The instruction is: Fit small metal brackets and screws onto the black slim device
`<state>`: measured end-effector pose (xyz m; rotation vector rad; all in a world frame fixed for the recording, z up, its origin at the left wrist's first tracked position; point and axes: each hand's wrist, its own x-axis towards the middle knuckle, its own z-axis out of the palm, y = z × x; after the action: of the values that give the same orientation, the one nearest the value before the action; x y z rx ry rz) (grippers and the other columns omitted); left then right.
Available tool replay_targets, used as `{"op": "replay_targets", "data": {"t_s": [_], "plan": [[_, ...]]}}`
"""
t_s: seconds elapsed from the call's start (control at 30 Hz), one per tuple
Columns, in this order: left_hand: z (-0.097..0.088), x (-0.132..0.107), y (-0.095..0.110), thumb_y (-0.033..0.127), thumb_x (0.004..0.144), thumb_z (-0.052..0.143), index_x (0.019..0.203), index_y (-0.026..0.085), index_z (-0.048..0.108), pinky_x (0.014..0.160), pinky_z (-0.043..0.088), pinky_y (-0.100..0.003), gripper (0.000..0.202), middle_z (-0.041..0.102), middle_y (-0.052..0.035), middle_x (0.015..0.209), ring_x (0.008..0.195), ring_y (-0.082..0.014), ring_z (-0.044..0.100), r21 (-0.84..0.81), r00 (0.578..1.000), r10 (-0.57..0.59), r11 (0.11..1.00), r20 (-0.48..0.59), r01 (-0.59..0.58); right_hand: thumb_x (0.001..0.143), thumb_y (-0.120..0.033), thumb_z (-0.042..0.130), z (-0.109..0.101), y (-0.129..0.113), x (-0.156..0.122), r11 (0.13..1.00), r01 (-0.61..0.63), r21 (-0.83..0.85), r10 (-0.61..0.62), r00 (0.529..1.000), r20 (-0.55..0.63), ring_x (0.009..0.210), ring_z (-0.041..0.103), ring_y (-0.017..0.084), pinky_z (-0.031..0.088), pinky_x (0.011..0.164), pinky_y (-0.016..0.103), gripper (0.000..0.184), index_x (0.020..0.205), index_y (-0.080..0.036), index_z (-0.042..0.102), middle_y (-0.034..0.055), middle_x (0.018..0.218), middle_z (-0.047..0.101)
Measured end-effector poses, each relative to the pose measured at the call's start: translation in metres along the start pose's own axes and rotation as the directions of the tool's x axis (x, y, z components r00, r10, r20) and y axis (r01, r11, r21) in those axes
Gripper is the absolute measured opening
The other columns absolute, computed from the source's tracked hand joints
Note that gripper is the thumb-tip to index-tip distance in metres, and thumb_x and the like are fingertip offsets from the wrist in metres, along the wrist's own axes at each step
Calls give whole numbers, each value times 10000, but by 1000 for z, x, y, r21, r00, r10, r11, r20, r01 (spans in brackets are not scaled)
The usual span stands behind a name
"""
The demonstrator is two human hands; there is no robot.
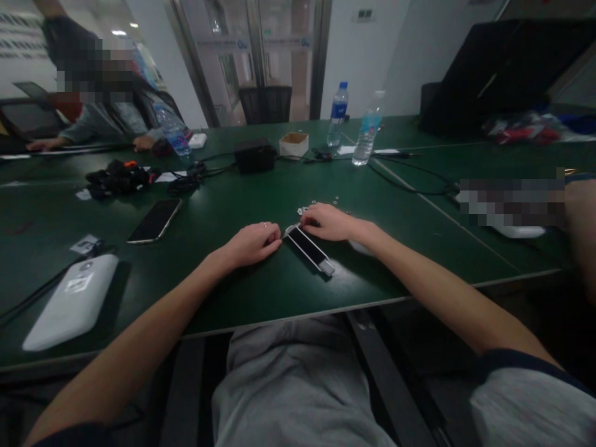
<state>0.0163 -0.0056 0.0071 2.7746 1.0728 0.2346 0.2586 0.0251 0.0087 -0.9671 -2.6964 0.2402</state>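
A flat, narrow dark strip with silver edges [308, 246] lies slantwise on the green table, a grey tab at its near end. At its far left corner my left hand [254, 243] rests with curled fingers, the tips against a thin metallic bit. My right hand [328, 221] reaches the far end from the right, its fingers bent and closed together. What either set of fingertips pinches is too small to make out. Just beyond the right hand lie several small metal pieces [300, 212] and tiny rings.
On the left are a phone [155, 221], a white device with a cable [74, 301] and a black bundle [120, 179]. Farther back stand a small open box [294, 145], a black box [254, 155] and water bottles [369, 129]. A person [112, 118] sits across at left.
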Motion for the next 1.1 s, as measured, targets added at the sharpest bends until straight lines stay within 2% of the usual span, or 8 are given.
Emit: {"op": "replay_targets", "data": {"t_s": [0.3, 0.77, 1.1], "plan": [[-1, -2, 1, 269, 901, 442, 877, 173, 530, 623, 392, -272, 133, 554, -21, 767, 687, -161, 517, 9, 1000, 0, 1000, -11, 0, 886, -227, 516, 0, 0, -2, 1000, 3, 9, -3, 1000, -1, 814, 543, 179, 411, 777, 336, 148, 891, -141, 636, 70, 870, 615], [0, -5, -4, 273, 955, 364, 1013, 186, 566, 738, 443, -276, 228, 564, -54, 992, 829, -167, 552, 2, 1000, 9, 1000, -22, -9, 909, -227, 494, 4, 3, -1, 1000, 13, 16, -13, 1000, -23, 871, 546, 194, 421, 788, 335, 179, 935, -143, 651, 86, 915, 623], [2, -4, -5, 246, 955, 395, 1003, 178, 582, 773, 453, -275, 205, 572, -50, 1015, 874, -164, 569, 2, 998, -8, 1000, -55, 8, 915, -224, 488, 3, 0, -1, 1000, 10, 18, -10, 1000, -24, 856, 552, 184, 430, 782, 327, 182, 934, -136, 646, 80, 911, 620]]}}
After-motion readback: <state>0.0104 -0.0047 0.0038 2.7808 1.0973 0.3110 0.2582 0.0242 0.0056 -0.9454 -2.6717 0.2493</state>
